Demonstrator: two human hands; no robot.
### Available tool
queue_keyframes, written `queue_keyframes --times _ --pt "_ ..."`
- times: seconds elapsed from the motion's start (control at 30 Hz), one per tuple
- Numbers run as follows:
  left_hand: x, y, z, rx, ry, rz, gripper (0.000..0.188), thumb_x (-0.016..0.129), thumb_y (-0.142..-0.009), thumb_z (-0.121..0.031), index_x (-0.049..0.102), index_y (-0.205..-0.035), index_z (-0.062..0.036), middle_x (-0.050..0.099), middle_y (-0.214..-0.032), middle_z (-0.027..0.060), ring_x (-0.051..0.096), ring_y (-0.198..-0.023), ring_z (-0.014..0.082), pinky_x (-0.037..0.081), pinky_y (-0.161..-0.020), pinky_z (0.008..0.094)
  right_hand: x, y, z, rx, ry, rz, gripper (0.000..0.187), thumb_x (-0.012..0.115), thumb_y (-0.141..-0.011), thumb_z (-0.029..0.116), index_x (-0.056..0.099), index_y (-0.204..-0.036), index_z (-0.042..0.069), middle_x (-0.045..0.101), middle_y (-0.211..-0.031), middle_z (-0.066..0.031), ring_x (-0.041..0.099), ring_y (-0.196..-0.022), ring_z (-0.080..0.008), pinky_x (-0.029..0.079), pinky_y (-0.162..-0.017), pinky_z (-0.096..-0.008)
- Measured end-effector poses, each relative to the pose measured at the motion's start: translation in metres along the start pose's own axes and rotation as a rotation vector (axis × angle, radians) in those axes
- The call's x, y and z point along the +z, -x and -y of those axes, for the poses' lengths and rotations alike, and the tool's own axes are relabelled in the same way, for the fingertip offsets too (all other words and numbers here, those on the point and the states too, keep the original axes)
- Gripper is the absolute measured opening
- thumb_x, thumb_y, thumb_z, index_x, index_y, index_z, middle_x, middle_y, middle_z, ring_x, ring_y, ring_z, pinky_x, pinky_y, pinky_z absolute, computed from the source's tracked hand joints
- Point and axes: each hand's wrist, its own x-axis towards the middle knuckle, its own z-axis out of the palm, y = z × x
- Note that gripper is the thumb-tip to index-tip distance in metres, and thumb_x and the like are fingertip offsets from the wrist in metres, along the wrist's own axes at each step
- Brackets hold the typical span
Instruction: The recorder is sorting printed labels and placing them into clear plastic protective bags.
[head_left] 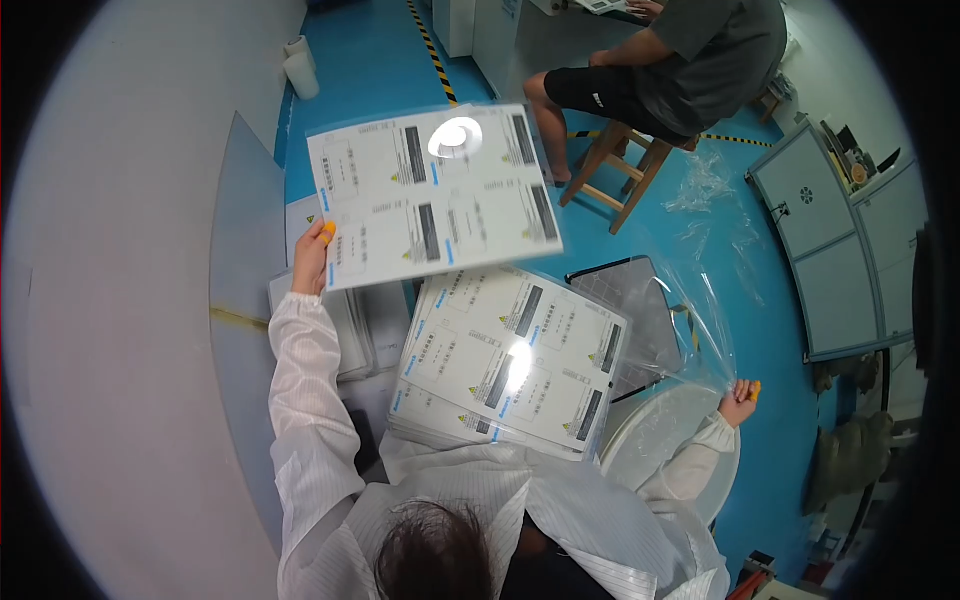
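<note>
So, from the left: a grey panel (243, 230) stands upright; beside it, pale sheets (345, 325) lie piled low, partly hidden by the left sleeve (315, 390). Left grip (311, 262) closed on 1 printed sheet (390, 210), pinching its left edge near the lower corner; yellow cover (328, 233) on a digit. Sheet is raised and slightly tilted, its near edge just beyond the stack; clear margin visible at its upper right. Centre: printed stack (470, 350) close to the torso, layers slightly fanned, glare on top; count not legible. Right of it, a grey platform (630, 300). Wooden stool (632, 180) beyond, carrying a seated co-worker (715, 75). Crumpled film (705, 180) lies loose on the blue floor (610, 245). Right grip (738, 408) closed narrow on clear film (708, 330), spread out toward the platform; whether it joins any sheet, cannot tell. Progress, judged: partway. 1 sheet is up off the stack, and the loose film suggests pieces already removed. Apparently left: the sheets in the central stack; status of the left pile unclear.
</note>
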Motion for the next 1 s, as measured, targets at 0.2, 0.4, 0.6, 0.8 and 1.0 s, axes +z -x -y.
queue_keyframes --times 0.2,0.4,0.6,0.8,1.0 --pt "0.028 -0.058 0.027 0.031 0.088 -0.27 0.036 0.052 -0.085 -0.002 0.048 -0.12 0.0046 0.061 -0.098 0.0107 0.056 -0.069 0.0106 0.042 -0.054 0.0204 0.023 0.073 -0.019 -0.031 0.029 0.049 0.02 0.041 -0.093 0.01 0.043 -0.076 0.001 0.037 -0.061 -0.0024 0.025 -0.042 -0.009 0.023 -0.041 -0.0219" --pt "0.018 -0.092 0.0 0.051 -0.455 -0.321 0.034 0.061 -0.08 -0.01 0.058 -0.111 0.0026 0.063 -0.093 0.0114 0.059 -0.072 0.0128 0.045 -0.061 0.0215 0.147 0.118 -0.073 0.047 0.199 0.253 0.022 0.04 -0.095 0.016 0.047 -0.082 0.001 0.041 -0.065 -0.0016 0.026 -0.042 -0.0071 0.021 -0.038 -0.0198" --pt "-0.001 -0.034 0.004 0.282 -0.763 -0.281 0.038 0.062 -0.078 -0.009 0.056 -0.113 0.0038 0.063 -0.097 0.0115 0.06 -0.081 0.0165 0.047 -0.072 0.0246 0.191 0.205 -0.214 0.504 0.604 0.648 0.037 0.05 -0.087 0.045 0.048 -0.07 0.012 0.042 -0.057 0.0023 0.035 -0.046 -0.0054 0.026 -0.042 -0.0216" --pt "0.019 0.075 -0.002 -0.223 -0.533 0.249 0.029 0.057 -0.08 -0.004 0.059 -0.107 0.0026 0.062 -0.084 0.0051 0.056 -0.072 0.008 0.045 -0.064 0.0205 0.153 0.306 -0.332 0.955 0.933 1.219 0.02 0.057 -0.084 0.013 0.06 -0.1 0.0 0.057 -0.069 -0.0013 0.048 -0.061 -0.0057 0.039 -0.057 -0.0203" --pt "0.023 0.131 0.024 -0.214 -0.815 0.385 0.028 0.059 -0.077 -0.006 0.061 -0.104 0.0027 0.066 -0.086 0.0118 0.061 -0.072 0.0164 0.048 -0.067 0.0253 0.155 0.34 -0.372 0.916 0.995 1.212 0.02 0.056 -0.087 0.014 0.059 -0.096 -0.004 0.058 -0.075 0.0001 0.047 -0.064 -0.0038 0.038 -0.058 -0.0197"
